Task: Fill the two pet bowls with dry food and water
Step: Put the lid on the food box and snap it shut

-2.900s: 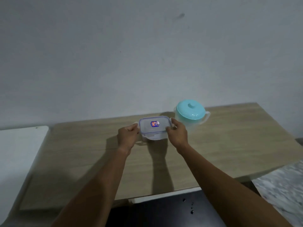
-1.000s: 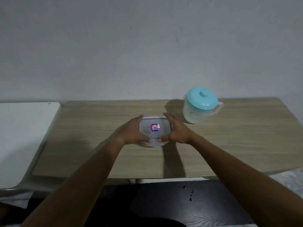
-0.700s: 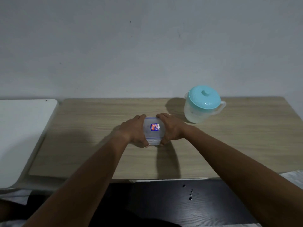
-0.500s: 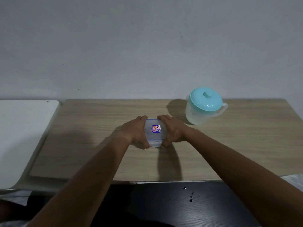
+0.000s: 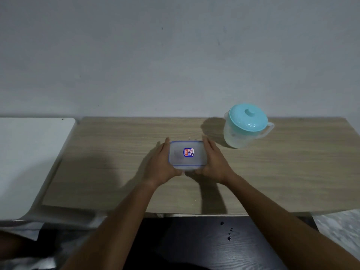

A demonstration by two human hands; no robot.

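A small clear plastic container (image 5: 187,153) with a blue-edged lid and a red-blue sticker sits at the middle of the wooden table (image 5: 109,156). My left hand (image 5: 160,165) presses against its left side and my right hand (image 5: 213,162) against its right side, thumbs at the near edge. The lid is on; its contents cannot be made out. A translucent water jug (image 5: 243,126) with a turquoise lid stands to the right, behind the container. No pet bowls are in view.
A white surface (image 5: 29,156) adjoins the table on the left. A grey wall (image 5: 175,55) runs right behind the table. Below the near edge lies a dark wood-grain surface (image 5: 214,244) with a few small dark specks.
My hands spread back from covering the lid to the container's two sides, so the whole lid shows again. The jug has not moved on the table; the camera shifted slightly.
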